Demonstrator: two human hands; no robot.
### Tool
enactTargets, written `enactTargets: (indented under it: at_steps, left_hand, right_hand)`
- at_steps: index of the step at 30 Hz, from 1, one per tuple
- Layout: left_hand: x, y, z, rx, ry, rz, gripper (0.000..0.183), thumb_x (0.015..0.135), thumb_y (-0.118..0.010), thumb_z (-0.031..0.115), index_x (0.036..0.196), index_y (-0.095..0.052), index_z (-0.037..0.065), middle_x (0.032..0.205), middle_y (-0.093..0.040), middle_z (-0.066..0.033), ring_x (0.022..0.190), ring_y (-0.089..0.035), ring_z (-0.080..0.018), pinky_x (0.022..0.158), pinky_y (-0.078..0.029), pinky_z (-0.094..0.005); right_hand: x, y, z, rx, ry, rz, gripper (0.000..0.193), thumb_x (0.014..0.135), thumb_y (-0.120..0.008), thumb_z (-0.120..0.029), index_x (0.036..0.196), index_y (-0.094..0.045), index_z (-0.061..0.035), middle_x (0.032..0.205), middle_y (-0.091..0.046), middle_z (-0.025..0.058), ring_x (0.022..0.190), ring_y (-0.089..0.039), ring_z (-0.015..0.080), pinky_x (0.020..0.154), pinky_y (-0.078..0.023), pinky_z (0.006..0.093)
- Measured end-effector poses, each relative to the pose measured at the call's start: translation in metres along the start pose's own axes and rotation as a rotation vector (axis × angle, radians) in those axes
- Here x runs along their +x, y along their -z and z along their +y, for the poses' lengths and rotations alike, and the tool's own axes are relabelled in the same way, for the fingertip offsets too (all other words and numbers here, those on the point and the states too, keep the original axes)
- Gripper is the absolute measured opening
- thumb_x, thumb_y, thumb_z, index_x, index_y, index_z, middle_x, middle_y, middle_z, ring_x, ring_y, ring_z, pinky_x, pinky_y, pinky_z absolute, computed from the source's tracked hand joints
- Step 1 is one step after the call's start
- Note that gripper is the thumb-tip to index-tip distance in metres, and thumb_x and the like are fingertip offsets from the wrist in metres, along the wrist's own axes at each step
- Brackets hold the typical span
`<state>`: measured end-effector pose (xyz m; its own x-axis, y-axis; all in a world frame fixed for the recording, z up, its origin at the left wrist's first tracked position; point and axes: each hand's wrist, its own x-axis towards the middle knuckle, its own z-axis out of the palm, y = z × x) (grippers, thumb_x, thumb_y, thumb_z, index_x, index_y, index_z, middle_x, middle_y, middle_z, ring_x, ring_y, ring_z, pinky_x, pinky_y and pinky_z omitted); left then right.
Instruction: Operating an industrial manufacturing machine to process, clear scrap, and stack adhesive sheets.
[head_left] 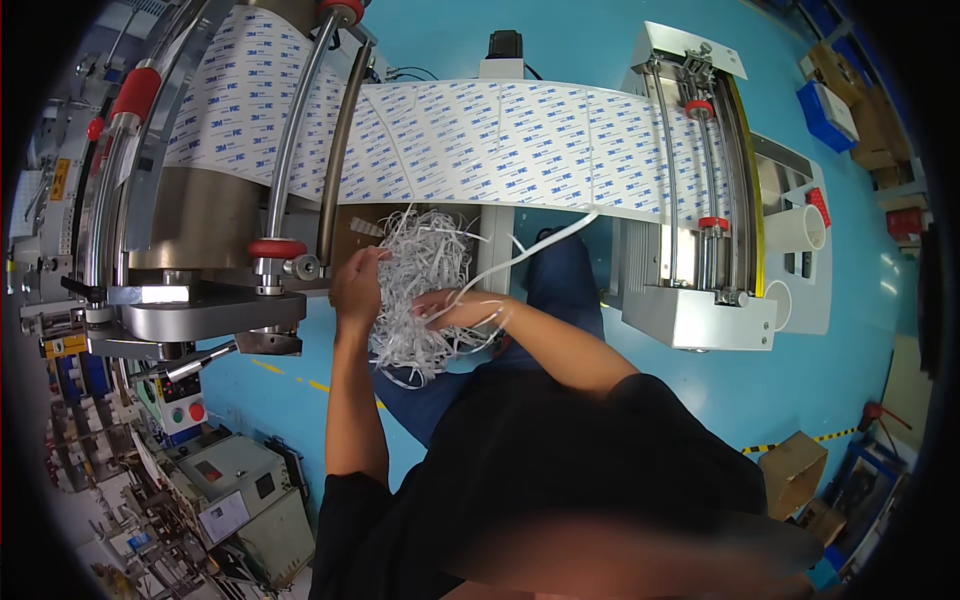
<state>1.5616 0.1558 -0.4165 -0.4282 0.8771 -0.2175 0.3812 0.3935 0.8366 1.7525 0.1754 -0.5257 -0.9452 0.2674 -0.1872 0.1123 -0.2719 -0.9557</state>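
A big tangle of thin white strips (420,250) is bunched up in front of my body, below the printed web. My left hand (357,288) is at the tangle's left edge, its fingers curled against the strips. Sunk into the right side of the heap, my right hand (447,308) has its fingers closed on some strips, with loose loops hanging around the wrist. One longer white strip (530,248) runs from the heap up to the near edge of the white web with blue print (500,140). Some of my fingertips are hidden among the strips.
On the left stands a roller machine with a large metal drum (200,215) and red-collared rods. A second roller unit (695,290) is at the right, with the web stretched between them. White cardboard cores (795,230) lie beyond it. A brown carton (793,474) is at lower right.
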Motion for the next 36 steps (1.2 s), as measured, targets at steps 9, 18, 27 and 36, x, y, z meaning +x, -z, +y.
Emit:
enactTargets:
  at_steps: [9, 18, 27, 36]
  left_hand:
    - [-0.006, 0.003, 0.012, 0.096, -0.059, 0.014, 0.035, 0.092, -0.061, 0.033, 0.083, -0.065, 0.000, 0.064, -0.057, -0.0025, 0.062, -0.048, -0.0097, 0.059, -0.041, -0.0291]
    - [0.010, 0.050, -0.023, 0.119, -0.034, -0.033, 0.028, 0.091, -0.062, 0.027, 0.086, -0.065, 0.000, 0.066, -0.056, -0.0042, 0.065, -0.048, -0.0085, 0.062, -0.042, -0.0279]
    - [0.018, 0.071, -0.064, 0.099, -0.304, -0.224, 0.018, 0.091, -0.062, 0.018, 0.085, -0.061, 0.001, 0.086, -0.057, -0.0065, 0.077, -0.055, -0.0147, 0.070, -0.043, -0.0267]
    - [0.016, 0.070, -0.064, -0.232, 0.009, -0.385, 0.018, 0.097, -0.055, 0.021, 0.085, -0.055, 0.008, 0.069, -0.046, 0.0056, 0.063, -0.041, -0.0035, 0.056, -0.034, -0.0212]
  right_hand:
    - [-0.113, 0.010, -0.001, 0.600, 0.392, 0.190, 0.088, 0.086, -0.067, -0.014, 0.153, -0.010, -0.0118, 0.153, -0.026, 0.0148, 0.135, -0.040, 0.0300, 0.106, -0.037, 0.0400]
    - [0.039, -0.077, -0.052, -0.271, 0.025, 0.412, 0.034, 0.099, -0.046, -0.033, 0.099, -0.065, -0.0056, 0.084, -0.067, 0.0086, 0.083, -0.065, 0.0219, 0.071, -0.051, 0.0359]
    - [0.201, -0.153, -0.004, -1.006, 0.330, -0.359, 0.022, 0.084, -0.059, -0.026, 0.092, -0.065, -0.0061, 0.090, -0.066, 0.0180, 0.087, -0.066, 0.0305, 0.075, -0.051, 0.0421]
    - [0.173, -0.129, -0.053, -0.893, 0.073, -0.405, 0.032, 0.079, -0.066, -0.031, 0.095, -0.065, -0.0041, 0.092, -0.066, 0.0190, 0.085, -0.065, 0.0312, 0.075, -0.050, 0.0398]
